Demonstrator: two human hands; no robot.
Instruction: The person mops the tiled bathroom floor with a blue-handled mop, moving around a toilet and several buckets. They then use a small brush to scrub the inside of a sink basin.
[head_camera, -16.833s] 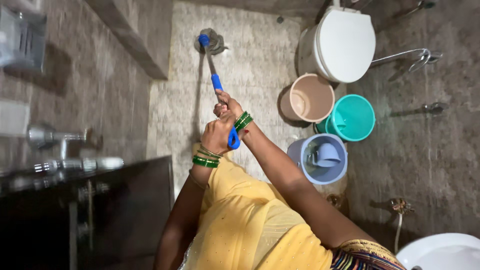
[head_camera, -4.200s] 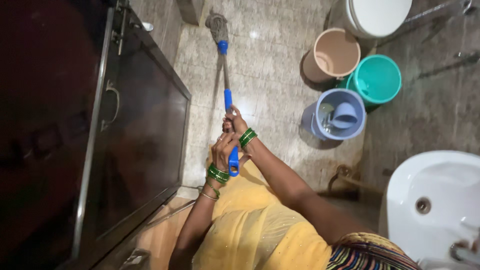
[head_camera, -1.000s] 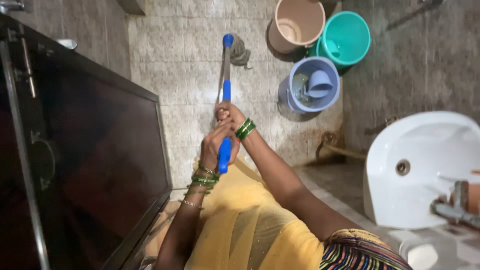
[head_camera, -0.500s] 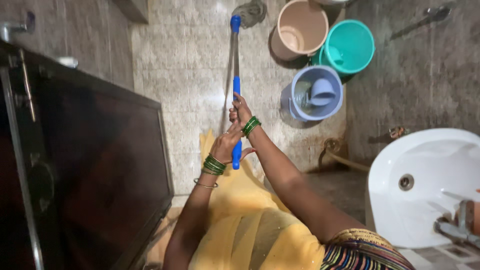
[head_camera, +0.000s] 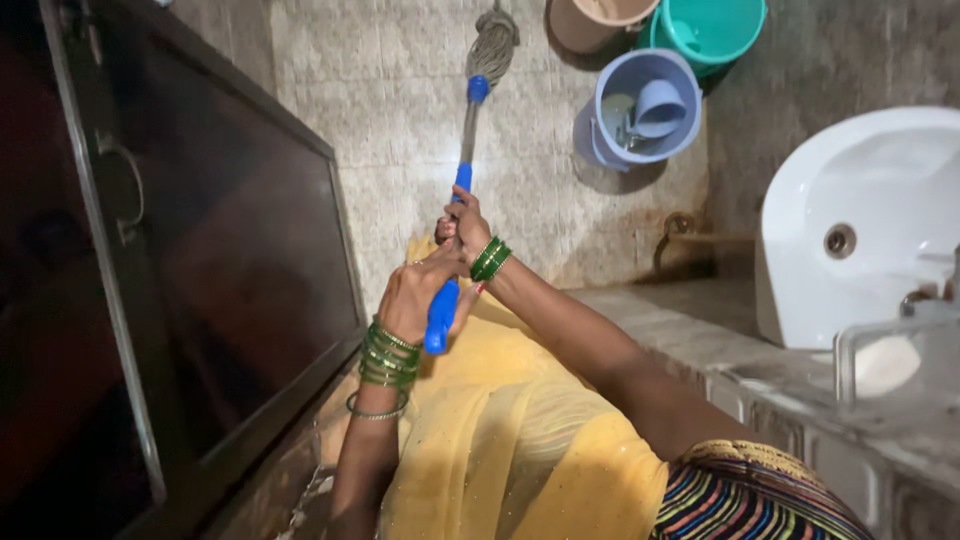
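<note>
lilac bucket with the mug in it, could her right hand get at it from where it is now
Probably not without letting go: the right hand is wrapped round the mop handle, and the lilac bucket sits farther off across bare floor, nothing between.

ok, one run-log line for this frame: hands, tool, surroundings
left hand: grips mop handle end | right hand: grips mop handle higher | mop head: on tiled floor | lavender bucket: right of mop, holds mug
</note>
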